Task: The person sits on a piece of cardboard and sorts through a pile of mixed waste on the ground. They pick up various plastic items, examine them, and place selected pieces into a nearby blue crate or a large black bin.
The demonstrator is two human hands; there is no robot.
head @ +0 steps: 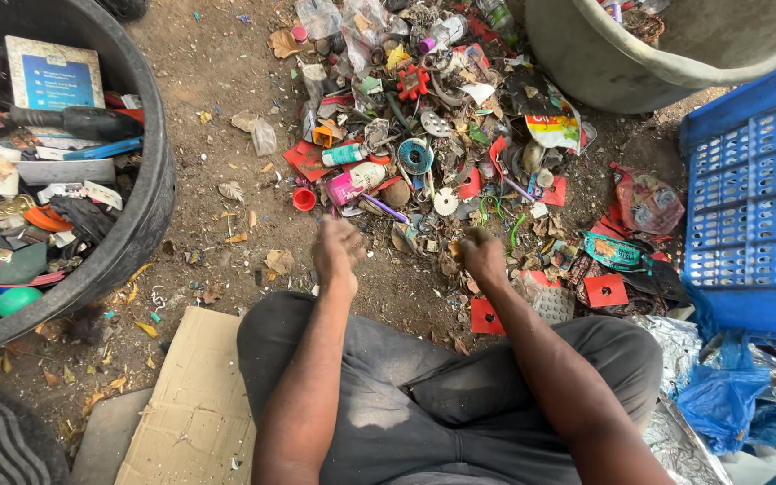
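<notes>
I hold both my left hand (pixel 338 249) and right hand (pixel 481 254) loosely curled, seemingly empty, above light, brittle plastic scraps (pixel 424 153), best pinched by edges.

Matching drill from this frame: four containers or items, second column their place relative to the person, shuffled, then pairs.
1 black tub
2 blue crate
3 grey basin
4 cardboard sheet

a far right, top of view
b on the ground under the left knee
c right edge
d left edge, full of scrap

Pairs: 1-d, 2-c, 3-a, 4-b
</notes>
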